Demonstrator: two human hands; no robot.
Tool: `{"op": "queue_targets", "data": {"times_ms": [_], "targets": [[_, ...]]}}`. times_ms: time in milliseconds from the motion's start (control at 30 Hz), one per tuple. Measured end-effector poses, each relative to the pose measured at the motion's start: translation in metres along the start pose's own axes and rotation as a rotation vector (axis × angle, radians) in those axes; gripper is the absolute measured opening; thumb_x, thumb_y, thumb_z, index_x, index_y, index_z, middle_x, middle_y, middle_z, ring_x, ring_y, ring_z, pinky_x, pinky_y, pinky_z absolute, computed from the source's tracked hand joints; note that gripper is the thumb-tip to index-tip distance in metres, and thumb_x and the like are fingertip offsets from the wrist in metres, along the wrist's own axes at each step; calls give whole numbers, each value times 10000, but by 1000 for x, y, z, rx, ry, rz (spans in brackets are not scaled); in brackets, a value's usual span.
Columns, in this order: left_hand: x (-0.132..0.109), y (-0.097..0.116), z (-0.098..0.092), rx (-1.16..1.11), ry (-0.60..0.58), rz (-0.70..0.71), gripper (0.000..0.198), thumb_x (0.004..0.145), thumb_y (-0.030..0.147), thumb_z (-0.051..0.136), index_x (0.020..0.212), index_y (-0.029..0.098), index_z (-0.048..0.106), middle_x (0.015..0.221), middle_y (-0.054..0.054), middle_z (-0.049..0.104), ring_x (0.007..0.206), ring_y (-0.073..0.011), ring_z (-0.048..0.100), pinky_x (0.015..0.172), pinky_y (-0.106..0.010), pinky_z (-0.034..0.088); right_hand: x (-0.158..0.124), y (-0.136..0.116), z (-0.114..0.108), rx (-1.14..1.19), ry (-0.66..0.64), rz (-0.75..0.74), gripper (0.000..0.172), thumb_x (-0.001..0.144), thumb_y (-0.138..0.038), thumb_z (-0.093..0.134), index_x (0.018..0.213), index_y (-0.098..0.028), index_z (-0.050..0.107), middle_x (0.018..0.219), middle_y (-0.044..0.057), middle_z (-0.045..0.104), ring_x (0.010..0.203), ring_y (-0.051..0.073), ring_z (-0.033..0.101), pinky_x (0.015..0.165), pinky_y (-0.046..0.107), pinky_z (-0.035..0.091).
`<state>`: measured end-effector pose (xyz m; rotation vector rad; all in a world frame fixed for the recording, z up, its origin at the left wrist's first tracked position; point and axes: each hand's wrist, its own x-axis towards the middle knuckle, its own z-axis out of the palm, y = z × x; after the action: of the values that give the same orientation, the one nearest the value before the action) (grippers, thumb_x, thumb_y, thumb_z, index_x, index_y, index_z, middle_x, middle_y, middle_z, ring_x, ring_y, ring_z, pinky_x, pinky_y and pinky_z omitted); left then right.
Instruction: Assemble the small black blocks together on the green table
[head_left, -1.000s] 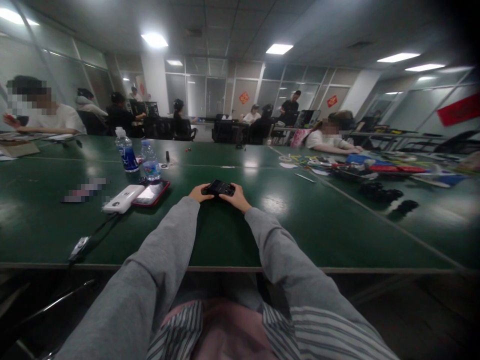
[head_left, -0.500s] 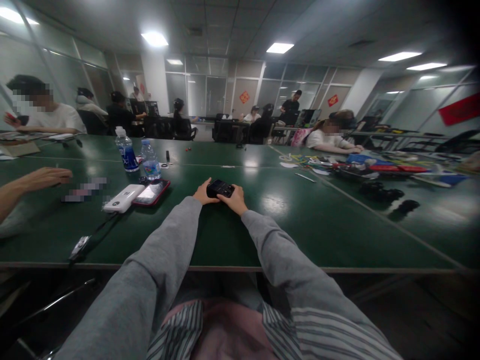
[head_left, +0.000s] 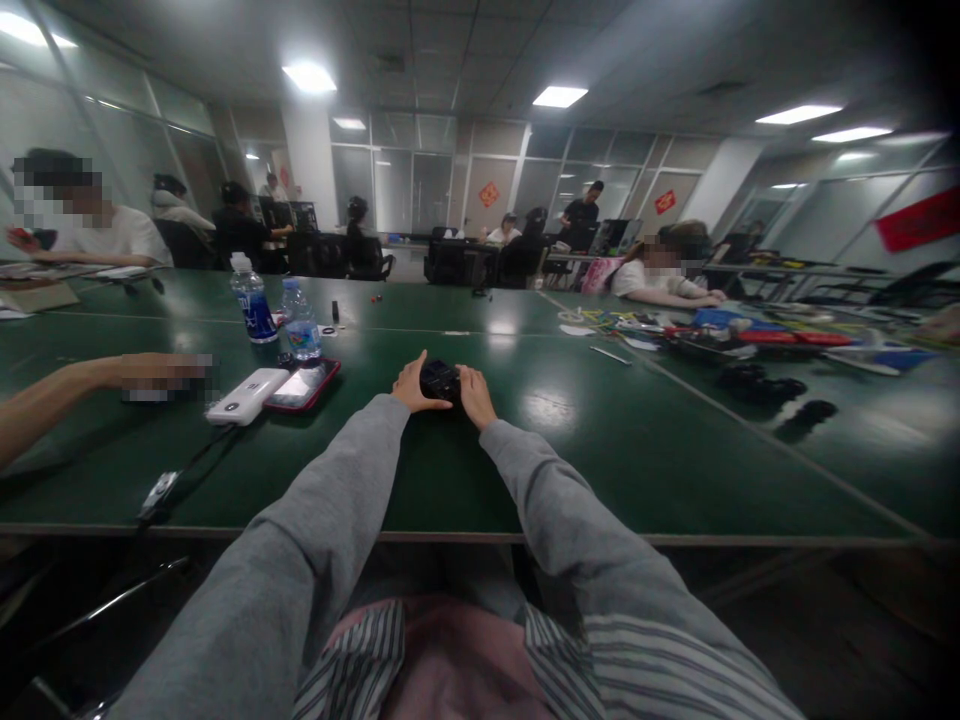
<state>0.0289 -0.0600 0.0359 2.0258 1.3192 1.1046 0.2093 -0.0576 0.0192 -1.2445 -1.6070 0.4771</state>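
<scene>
A small black boxy device (head_left: pixel 439 381) is between my two hands over the green table; its exact kind I cannot make out. Its upper face looks dark, with small details like buttons. My left hand (head_left: pixel 409 386) grips the device's left side, thumb stretched along the near edge and fingers toward the far side. On the other side, my right hand (head_left: pixel 476 397) has its fingers against the device's right end. Parts of the device's sides are hidden by the fingers.
Left of my hands lie a red-edged phone (head_left: pixel 306 386) and a white power bank (head_left: pixel 247 396) with a cable, near two bottles (head_left: pixel 301 325). Another person's hand (head_left: pixel 154 372) reaches in from the left. Tangled cables and tools (head_left: pixel 720 335) lie at the right; a pen (head_left: pixel 610 355) is nearer.
The device has turned and tilted between my hands, and my right thumb has left its top face. The neighbour's hand at the left has moved right, over a blurred item.
</scene>
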Motion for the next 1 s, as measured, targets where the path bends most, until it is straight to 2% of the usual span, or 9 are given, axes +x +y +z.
{"op": "queue_targets", "data": {"times_ms": [167,300,400,467,567,633,733,867,1000], "targets": [[5,1,1,35,-25,53,1170,394,424,842,1403,230,283,1443,-126,239,1347,-376,166,1113,-493,121,-2,-7,-2,41,-93,-54,634,851,-665,190,1103,-263,610,1215,31,546,1162,190,464,1056,365,290],[12,-5,-6,51,-50,56,1027,453,293,817,1367,252,352,1473,-105,191,1368,-379,97,1106,-534,79,-6,-11,-3,30,-72,-28,631,860,-650,187,1060,-245,628,1150,45,581,1106,186,507,1023,353,328],[16,-15,-13,44,-94,49,939,514,243,775,1357,269,363,1495,-90,170,1373,-395,19,1065,-619,19,-7,-13,-4,-30,-77,-53,572,884,-595,214,1040,-241,635,1093,58,588,1067,191,522,1003,361,353],[17,-20,-14,50,-86,38,949,514,252,782,1361,268,355,1502,-100,152,1369,-411,9,1051,-639,15,-9,-13,-4,-71,-90,-108,491,887,-548,289,1056,-236,628,1082,68,577,1063,193,518,1000,359,362],[13,-22,-11,135,4,-14,1000,492,319,812,1369,261,335,1513,-118,93,1363,-428,15,1058,-631,51,-12,-12,-1,-130,-122,-201,405,839,-443,461,1165,-227,568,1144,79,536,1103,197,491,1009,359,369],[10,-20,-6,211,47,-58,1001,506,371,807,1373,256,320,1511,-130,81,1366,-413,67,1067,-612,101,-14,-11,0,-173,-151,-246,463,803,-352,522,1245,-214,502,1202,85,500,1136,196,471,1012,363,375],[6,-17,2,288,44,-80,925,561,385,776,1359,223,337,1496,-154,111,1362,-367,170,1078,-563,187,-15,-9,2,-240,-179,-266,502,798,-270,519,1289,-192,453,1237,97,474,1155,187,463,1005,352,386],[7,-17,6,314,22,-50,841,587,320,753,1331,208,378,1493,-151,129,1361,-352,190,1079,-531,243,-13,-9,0,-331,-167,-199,501,822,-299,516,1307,-200,437,1257,106,463,1151,196,474,980,356,403],[8,-21,3,268,7,-10,809,591,259,731,1323,194,391,1488,-150,148,1359,-346,202,1083,-526,250,-11,-9,-3,-409,-128,-119,513,834,-364,523,1319,-229,426,1244,107,481,1131,212,492,948,370,413]]}}
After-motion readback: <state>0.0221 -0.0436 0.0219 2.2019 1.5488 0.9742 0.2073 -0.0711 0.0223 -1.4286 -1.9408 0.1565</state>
